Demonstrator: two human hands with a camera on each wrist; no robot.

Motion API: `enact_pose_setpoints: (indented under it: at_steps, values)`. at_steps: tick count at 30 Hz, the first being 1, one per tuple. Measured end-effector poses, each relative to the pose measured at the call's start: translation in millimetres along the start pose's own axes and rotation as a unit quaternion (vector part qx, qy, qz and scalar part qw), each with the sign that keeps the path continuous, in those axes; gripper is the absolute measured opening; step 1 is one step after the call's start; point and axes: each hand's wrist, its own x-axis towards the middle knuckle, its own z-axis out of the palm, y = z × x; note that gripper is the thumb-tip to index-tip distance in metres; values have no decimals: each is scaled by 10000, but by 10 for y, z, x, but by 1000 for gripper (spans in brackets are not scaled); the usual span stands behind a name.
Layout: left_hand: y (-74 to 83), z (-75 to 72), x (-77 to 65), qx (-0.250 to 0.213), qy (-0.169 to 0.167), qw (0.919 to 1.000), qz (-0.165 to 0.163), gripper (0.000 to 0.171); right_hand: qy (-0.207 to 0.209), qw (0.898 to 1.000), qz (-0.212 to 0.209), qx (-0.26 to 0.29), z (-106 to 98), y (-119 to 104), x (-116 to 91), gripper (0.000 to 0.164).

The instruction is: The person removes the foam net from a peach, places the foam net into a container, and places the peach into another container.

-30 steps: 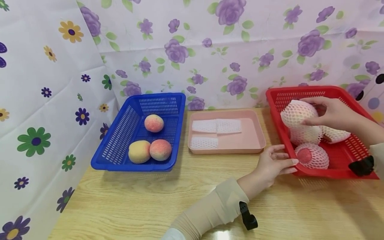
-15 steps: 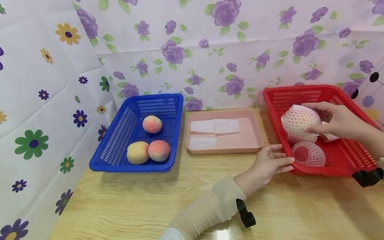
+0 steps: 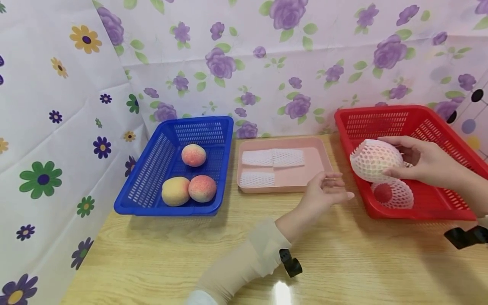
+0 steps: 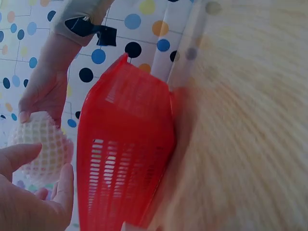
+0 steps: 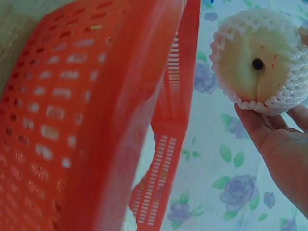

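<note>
The peach point(image 3: 375, 161) is dressed in a white foam net, drawn snug so the pale yellow and blushing pink skin shows through the mesh. Seen from the right wrist, one end is bare of the net point(image 5: 294, 98): creamy yellow, flecked with small red specks, a shallow crease running by a round dark spot point(image 5: 258, 63). It is up in the air over the left rim of the red basket point(image 3: 419, 214), just above another netted peach point(image 3: 400, 195) lying inside with its red end showing; whether the two touch I can't tell.

The right hand point(image 3: 423, 161) has it, coming in from the right with the fingers curved over the top and the thumb on the near side. The left hand point(image 3: 322, 191) holds nothing. Its arm, in a beige sleeve point(image 3: 244, 258), slants up across the table point(image 3: 152, 267), the palm turned toward the red basket, fingers loosely bent and spread, thumb well away from them. It stands near the peach but apart from it, before the right end of the pink tray point(image 3: 312, 157).
</note>
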Motion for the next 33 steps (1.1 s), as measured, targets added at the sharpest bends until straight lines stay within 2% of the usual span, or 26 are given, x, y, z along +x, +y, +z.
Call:
enact_pose_setpoints:
  at_steps: [3, 6, 11, 18, 22, 27, 33]
  values:
    - [89, -83, -9, 616, -121, 9969, 481, 55, -10, 9997, -175, 155, 51, -44, -22, 71]
    - [157, -135, -5, 967, -266, 9917, 805, 64, -58, 9984, -474, 306, 99, -87, -34, 72]
    - [227, -189, 16, 1302, -585, 9849, 981, 77, -398, 9907, -1178, 548, 158, -155, -42, 72]
    - [255, -263, 11, 1364, -1042, 9771, 1254, 80, -669, 9824, -1601, 691, 266, -279, -57, 72]
    - [242, -348, -30, 1413, -1089, 9768, 1186, 75, -722, 9802, -1738, 623, 370, -349, -74, 71]
    - [244, -464, -104, 1350, -1108, 9798, 971, 72, -784, 9840, -1507, 540, 478, -432, -112, 70]
    - [308, -588, -200, 1522, -1062, 9785, 902, 71, -915, 9805, -1529, 829, 579, -564, -102, 69]
